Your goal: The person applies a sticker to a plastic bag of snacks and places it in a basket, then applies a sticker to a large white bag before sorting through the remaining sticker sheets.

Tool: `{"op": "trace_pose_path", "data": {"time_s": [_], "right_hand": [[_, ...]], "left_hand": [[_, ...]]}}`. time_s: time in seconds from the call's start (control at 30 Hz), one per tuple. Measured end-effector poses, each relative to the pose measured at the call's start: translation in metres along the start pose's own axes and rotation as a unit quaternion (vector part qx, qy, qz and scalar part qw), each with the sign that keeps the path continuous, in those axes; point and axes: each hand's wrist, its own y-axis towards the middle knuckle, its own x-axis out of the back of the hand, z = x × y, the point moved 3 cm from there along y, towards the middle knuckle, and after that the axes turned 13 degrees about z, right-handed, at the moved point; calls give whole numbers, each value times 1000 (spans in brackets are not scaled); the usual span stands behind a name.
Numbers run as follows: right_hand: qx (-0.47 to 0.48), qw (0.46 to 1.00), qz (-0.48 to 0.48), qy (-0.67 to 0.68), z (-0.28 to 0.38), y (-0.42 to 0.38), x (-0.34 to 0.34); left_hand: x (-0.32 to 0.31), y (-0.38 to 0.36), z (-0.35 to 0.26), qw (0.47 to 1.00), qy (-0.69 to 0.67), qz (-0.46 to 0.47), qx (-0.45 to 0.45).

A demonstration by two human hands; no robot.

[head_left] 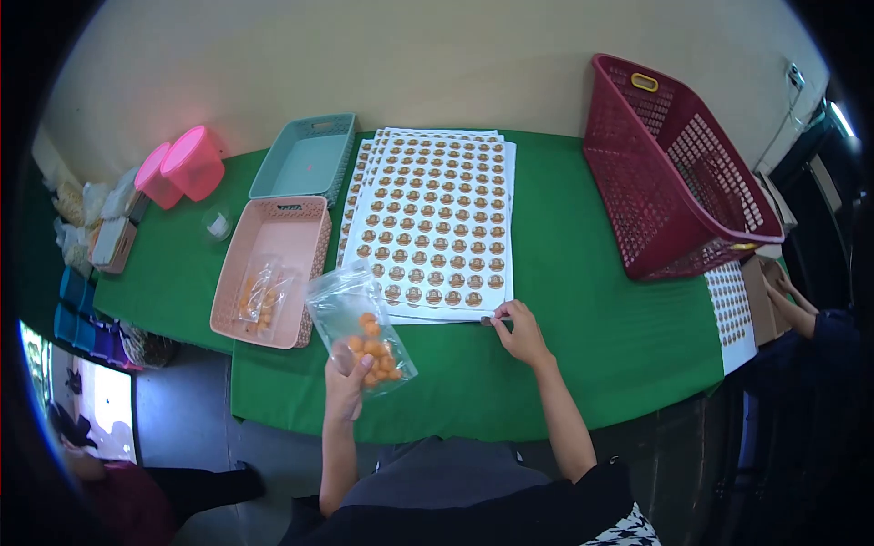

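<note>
My left hand (343, 387) grips the side of a clear plastic pouch (344, 296), thumb on its front. Several round orange pieces (368, 350) lie in the pouch's lower part. A stack of white sticker sheets (437, 218) with rows of round brown labels lies in front of me. My right hand (523, 335) is at the stack's lower right corner, thumb and index finger pinched. A small brown sticker (486, 320) shows at the fingertips, partly hidden. To the left, a pink basket (238, 273) holds filled clear pouches (261, 296).
Behind the pink basket sits a teal basket (305, 164); two pink containers (193, 164) stand farther left. A large maroon laundry basket (637, 200) stands at the right. Another person's hands (790, 296) are at a cardboard box (765, 300). Another person (127, 500) is at lower left.
</note>
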Motion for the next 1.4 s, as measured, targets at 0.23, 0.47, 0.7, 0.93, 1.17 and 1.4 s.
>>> {"op": "trace_pose_path", "data": {"time_s": [0.23, 0.47, 0.7, 0.93, 1.17, 1.4], "right_hand": [[-34, 944, -102, 313, 110, -50, 72], [101, 946, -120, 285, 208, -75, 76], [81, 958, -168, 219, 230, -82, 44], [75, 982, -152, 83, 247, -103, 35], [56, 924, -249, 285, 249, -134, 32], [-17, 823, -116, 555, 240, -192, 28]], "left_hand": [[-69, 10, -6, 989, -66, 123, 47], [-98, -17, -41, 961, -40, 266, 59], [-79, -43, -62, 961, 9, 270, 61], [-75, -60, -58, 952, 71, 291, 70], [-94, -89, -66, 944, 78, 318, 27], [-127, -126, -51, 913, 90, 397, 14]]}}
